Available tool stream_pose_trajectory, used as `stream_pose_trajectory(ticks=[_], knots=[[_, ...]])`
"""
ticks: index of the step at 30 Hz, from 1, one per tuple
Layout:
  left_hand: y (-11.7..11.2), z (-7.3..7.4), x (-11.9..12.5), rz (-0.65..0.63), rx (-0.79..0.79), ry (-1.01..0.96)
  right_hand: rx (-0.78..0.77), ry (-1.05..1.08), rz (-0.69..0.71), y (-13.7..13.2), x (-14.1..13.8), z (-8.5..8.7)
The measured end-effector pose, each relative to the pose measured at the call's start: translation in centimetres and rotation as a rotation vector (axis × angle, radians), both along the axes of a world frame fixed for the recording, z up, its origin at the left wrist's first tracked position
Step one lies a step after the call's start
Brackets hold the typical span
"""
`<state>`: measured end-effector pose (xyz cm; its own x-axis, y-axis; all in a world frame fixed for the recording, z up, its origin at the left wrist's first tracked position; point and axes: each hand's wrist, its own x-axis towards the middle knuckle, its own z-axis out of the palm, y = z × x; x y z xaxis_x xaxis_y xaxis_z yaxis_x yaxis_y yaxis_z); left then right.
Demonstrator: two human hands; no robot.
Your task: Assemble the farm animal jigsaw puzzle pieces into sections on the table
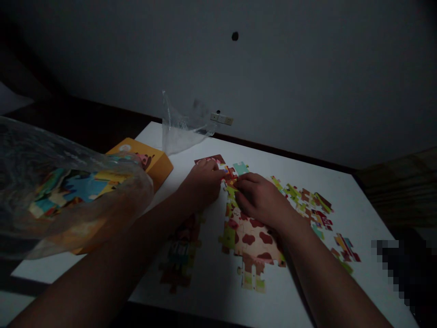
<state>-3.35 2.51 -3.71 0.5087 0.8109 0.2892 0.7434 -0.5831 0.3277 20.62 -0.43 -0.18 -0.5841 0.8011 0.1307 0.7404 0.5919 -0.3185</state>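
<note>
Over the far end of the jigsaw puzzle, my left hand (204, 183) has its fingers curled and its thumb against brightly coloured puzzle pieces (223, 171). My right hand (261, 197) comes in from the right, thumb and fingers pinched on a puzzle piece at the same join. Below it lies a joined puzzle section with a brown-spotted cow (252, 239), partly covered by my right hand and forearm. Another joined strip with a figure (179, 250) lies in shadow beside my left forearm. A pale green puzzle piece (241, 167) sits just beyond my right fingers.
Several loose puzzle pieces (307, 200) spread along the right of the white table (290, 300). On the left, a clear plastic bag (136, 187) holding more pieces lies over an orange box (160, 166). Another clear bag (184, 136) stands at the back edge, near the wall.
</note>
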Motion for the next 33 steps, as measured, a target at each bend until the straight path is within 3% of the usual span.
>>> stream_pose_trajectory(ticks=[6,11,13,15,18,20,22,28,33], knots=[[-0.6,0.4,0.3,-0.012,0.043,-0.019,0.006,0.041,-0.014,0.3,0.3,-0.8],[-0.9,0.3,0.6,-0.115,0.016,-0.041,-0.004,0.034,-0.038,0.9,0.6,-1.0],[-0.9,0.2,0.6,-0.131,-0.009,-0.017,0.007,-0.005,-0.048,0.6,1.0,0.5],[-0.8,0.1,0.6,-0.137,-0.029,-0.004,0.047,-0.027,-0.089,-0.4,1.5,3.1],[-0.6,0.1,0.5,-0.149,-0.049,0.017,0.060,-0.048,-0.164,-3.4,1.7,7.5],[-0.4,0.1,0.4,-0.155,-0.048,0.040,-0.035,-0.124,-0.146,-6.0,1.1,8.8],[-0.3,0.1,0.5,-0.154,-0.047,0.056,-0.101,-0.152,-0.110,-8.5,0.1,8.2],[-0.4,0.5,0.6,-0.157,-0.090,0.059,0.014,-0.075,-0.162,-13.8,-1.1,2.2],[-0.5,1.2,0.2,-0.043,-0.045,0.002,0.108,0.094,-0.172,-17.7,0.2,1.0]])
